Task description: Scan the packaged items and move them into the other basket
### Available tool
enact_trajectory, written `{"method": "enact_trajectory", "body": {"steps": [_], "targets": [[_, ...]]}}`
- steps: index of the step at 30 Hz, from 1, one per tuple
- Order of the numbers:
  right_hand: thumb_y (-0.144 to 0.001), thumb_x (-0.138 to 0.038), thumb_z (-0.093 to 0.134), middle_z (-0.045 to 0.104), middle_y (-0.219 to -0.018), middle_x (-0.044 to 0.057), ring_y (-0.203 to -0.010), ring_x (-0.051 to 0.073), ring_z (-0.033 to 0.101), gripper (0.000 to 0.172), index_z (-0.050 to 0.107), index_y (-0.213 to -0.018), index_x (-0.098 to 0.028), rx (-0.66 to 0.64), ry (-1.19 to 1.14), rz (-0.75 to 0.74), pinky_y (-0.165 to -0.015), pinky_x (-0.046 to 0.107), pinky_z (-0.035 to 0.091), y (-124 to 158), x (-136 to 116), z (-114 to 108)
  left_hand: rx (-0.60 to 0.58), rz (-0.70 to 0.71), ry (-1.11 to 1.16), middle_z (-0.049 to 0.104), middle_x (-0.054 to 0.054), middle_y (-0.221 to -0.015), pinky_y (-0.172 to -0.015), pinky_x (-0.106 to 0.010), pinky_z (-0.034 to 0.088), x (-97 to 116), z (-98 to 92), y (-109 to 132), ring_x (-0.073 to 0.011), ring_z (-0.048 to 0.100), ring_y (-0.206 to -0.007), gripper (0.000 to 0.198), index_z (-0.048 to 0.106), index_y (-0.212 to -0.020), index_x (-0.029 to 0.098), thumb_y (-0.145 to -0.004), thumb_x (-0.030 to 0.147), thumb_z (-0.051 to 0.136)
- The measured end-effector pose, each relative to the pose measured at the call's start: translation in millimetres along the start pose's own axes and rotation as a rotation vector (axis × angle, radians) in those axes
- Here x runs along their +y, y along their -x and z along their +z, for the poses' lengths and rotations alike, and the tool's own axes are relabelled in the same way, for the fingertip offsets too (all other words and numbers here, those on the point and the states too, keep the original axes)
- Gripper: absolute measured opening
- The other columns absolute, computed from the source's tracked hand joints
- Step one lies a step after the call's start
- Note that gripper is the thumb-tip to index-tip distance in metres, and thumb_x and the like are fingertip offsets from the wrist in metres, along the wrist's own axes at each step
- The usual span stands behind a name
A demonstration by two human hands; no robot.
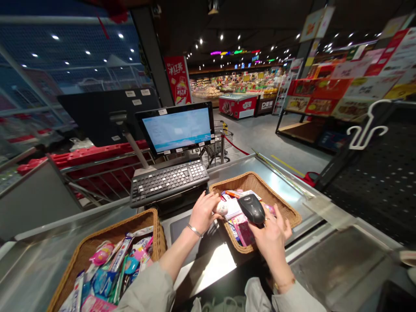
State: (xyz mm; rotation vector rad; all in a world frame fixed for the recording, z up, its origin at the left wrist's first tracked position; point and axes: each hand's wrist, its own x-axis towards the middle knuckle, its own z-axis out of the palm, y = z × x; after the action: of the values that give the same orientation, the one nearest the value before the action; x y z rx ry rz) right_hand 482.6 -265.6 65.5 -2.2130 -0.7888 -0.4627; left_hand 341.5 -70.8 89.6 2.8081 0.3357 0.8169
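My right hand (272,229) grips a black barcode scanner (251,208), its head over the right wicker basket (289,212). With my left hand (205,210) I hold a small whitish rounded item (222,208) at that basket's left rim, close to the scanner head. What kind of item it is I cannot make out. Beneath the scanner, the basket holds several small packages, including a pink box (243,229). My fingers and the scanner hide part of its contents.
A left wicker basket (159,234) is full of packaged sweets and small toys, among them a pink toy (102,253). Behind my hands stand a keyboard (170,177) and a lit monitor (178,128). The metal counter (325,264) extends right. A white hook (367,125) hangs at the right.
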Motion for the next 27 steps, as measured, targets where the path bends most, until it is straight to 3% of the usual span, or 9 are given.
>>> {"method": "enact_trajectory", "body": {"steps": [12, 20, 27], "targets": [[-0.081, -0.061, 0.046, 0.068, -0.123, 0.007, -0.133, 0.031, 0.041, 0.053, 0.071, -0.106, -0.022, 0.011, 0.020, 0.120, -0.109, 0.051, 0.014, -12.6, 29.9, -5.2, -0.139, -0.005, 0.068, 0.065, -0.014, -0.129, -0.112, -0.059, 0.035, 16.0, 42.8, -20.8, -0.0316, 0.054, -0.126, 0.060, 0.060, -0.123, 0.021, -0.069, 0.038, 0.082], [-0.078, -0.060, 0.052, 0.070, -0.119, 0.008, -0.132, 0.031, 0.042, 0.050, 0.073, -0.102, -0.022, 0.007, 0.022, 0.182, -0.109, 0.050, 0.013, -16.8, 51.1, -3.2, -0.294, 0.040, 0.062, 0.063, -0.007, -0.132, -0.101, -0.049, 0.046, 39.0, 70.7, -38.6, -0.0287, 0.052, -0.120, 0.055, 0.061, -0.123, 0.025, -0.071, 0.025, 0.079], [-0.079, -0.061, 0.049, 0.071, -0.115, 0.008, -0.128, 0.031, 0.044, 0.051, 0.073, -0.101, -0.021, 0.027, 0.041, 0.221, -0.109, 0.049, 0.013, -25.1, 53.6, -8.0, -0.359, 0.133, 0.035, 0.065, -0.003, -0.127, -0.105, -0.050, 0.041, 55.0, 96.5, -48.0, -0.0259, 0.056, -0.111, 0.037, 0.063, -0.120, 0.030, -0.085, 0.018, 0.059]]}}
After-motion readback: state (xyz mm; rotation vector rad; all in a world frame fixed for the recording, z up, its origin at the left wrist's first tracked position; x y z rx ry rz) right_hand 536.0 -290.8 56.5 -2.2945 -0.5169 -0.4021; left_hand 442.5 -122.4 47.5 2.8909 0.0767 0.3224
